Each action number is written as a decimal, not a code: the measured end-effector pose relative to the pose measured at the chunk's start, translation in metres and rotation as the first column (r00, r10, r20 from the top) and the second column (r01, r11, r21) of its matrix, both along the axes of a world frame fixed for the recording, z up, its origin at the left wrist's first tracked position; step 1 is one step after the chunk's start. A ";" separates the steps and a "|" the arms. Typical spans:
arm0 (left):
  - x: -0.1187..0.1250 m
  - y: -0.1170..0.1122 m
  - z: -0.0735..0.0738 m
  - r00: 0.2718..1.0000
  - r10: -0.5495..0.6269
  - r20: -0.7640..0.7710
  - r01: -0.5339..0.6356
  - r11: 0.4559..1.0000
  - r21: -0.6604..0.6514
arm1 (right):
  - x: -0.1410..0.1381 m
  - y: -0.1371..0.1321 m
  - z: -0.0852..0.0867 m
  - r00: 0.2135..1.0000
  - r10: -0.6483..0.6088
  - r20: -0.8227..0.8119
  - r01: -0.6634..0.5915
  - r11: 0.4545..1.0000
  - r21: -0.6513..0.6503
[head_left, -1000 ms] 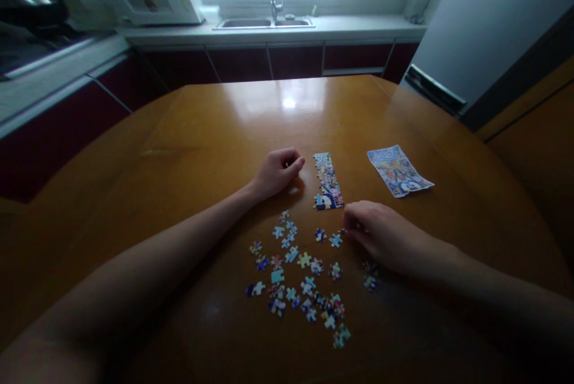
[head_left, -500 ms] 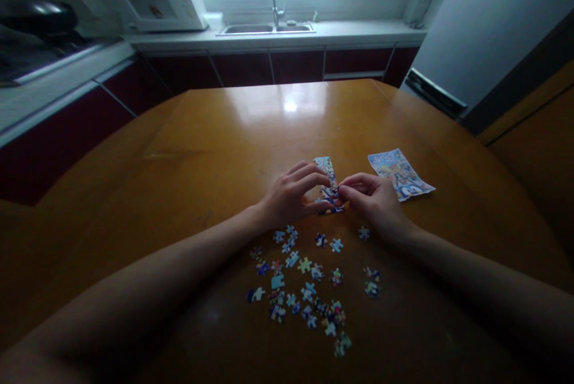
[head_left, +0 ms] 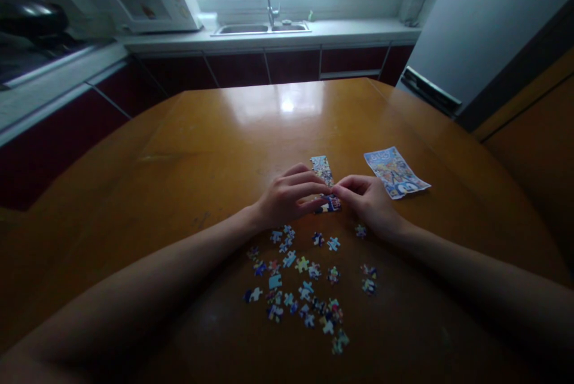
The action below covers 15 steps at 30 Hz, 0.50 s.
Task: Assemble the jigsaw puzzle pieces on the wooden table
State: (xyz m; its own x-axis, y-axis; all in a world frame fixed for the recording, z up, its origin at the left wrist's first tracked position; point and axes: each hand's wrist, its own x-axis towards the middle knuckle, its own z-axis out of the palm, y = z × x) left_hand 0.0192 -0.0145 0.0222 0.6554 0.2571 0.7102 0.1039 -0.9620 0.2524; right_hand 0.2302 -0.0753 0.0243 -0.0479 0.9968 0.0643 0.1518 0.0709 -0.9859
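Note:
A narrow strip of joined jigsaw puzzle pieces (head_left: pixel 321 167) lies on the table, its middle partly covered by my fingers. My left hand (head_left: pixel 293 195) reaches over it from the left, fingers stretched out and holding nothing, their tips at the strip's right side. At the strip's right edge, my right hand (head_left: pixel 365 200) pinches thumb and forefinger together on a puzzle piece, mostly hidden by the fingertips. The two hands' fingertips meet or nearly meet there. Nearer me, several loose puzzle pieces (head_left: pixel 302 264) are scattered, with one piece (head_left: pixel 360 231) just below my right hand.
A creased picture sheet (head_left: pixel 394 171) lies right of my right hand on the wooden table (head_left: pixel 224 145). Beyond the table's far edge stand a counter with a sink (head_left: pixel 244 29) and a white microwave (head_left: pixel 147 6). A grey fridge (head_left: pixel 484 19) is at the right.
My left fingers have lowered and straightened toward my right fingertips. The dark piece at my right fingertips is now mostly covered. The whole view has shifted slightly.

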 end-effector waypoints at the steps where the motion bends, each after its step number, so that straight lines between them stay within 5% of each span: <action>1: -0.001 0.003 -0.001 1.000 0.000 -0.006 0.000 1.000 -0.003 | 0.001 0.001 -0.001 1.000 -0.010 0.017 0.010 1.000 0.021; 9: -0.018 0.032 -0.005 0.993 -0.061 -0.099 0.045 0.987 -0.157 | 0.015 0.015 -0.014 0.977 -0.115 0.178 0.067 0.964 0.256; 15: -0.018 0.029 -0.004 0.972 -0.157 -0.176 0.104 0.956 -0.274 | 0.015 0.014 -0.020 0.891 -0.029 0.452 -0.123 0.945 0.303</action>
State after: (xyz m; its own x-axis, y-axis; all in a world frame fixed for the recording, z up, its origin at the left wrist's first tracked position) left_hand 0.0010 0.0150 0.0185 0.8136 0.3196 0.4857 0.0538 -0.8732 0.4844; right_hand 0.2454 -0.0617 0.0046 -0.1929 0.9225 0.3345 0.5566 0.3836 -0.7369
